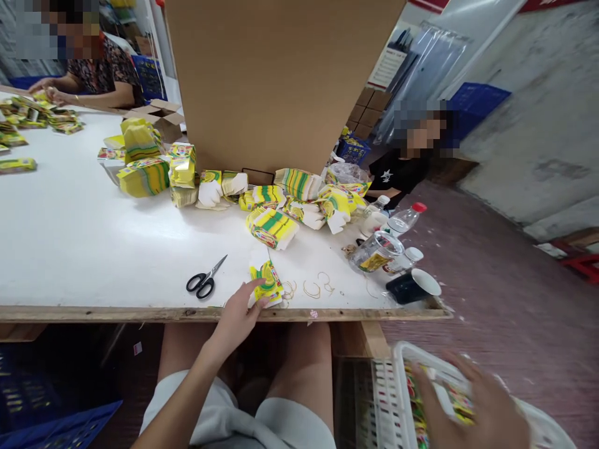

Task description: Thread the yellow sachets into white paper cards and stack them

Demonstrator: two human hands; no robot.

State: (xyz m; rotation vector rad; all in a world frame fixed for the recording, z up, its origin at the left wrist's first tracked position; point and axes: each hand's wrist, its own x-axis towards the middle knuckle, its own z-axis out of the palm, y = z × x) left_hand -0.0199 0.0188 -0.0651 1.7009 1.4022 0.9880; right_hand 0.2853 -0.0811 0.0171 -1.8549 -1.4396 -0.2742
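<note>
Yellow carton [270,279] under the left fingers [251,287]

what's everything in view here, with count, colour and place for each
table: one, white, in front
big cardboard: one, brown, upright, table's far side
carton bundles: several, yellow and green, before it
carton: at least one, yellow and green, under left hand
small box: one, brown, far left
packets: many, yellow, table's far left
scissors: one, black-handled, left of left hand
rubber bands: several, tan, right of carton
bottles: at least three, clear, table's right
jar: one, clear, among bottles
cup: one, dark, right corner
white basket: at least one, lower right
blue crate: at least one, lower left
co-workers: two, dark tops, far left and right
left hand: one, bare, on carton
right hand: one, bare, blurred, over basket
</note>
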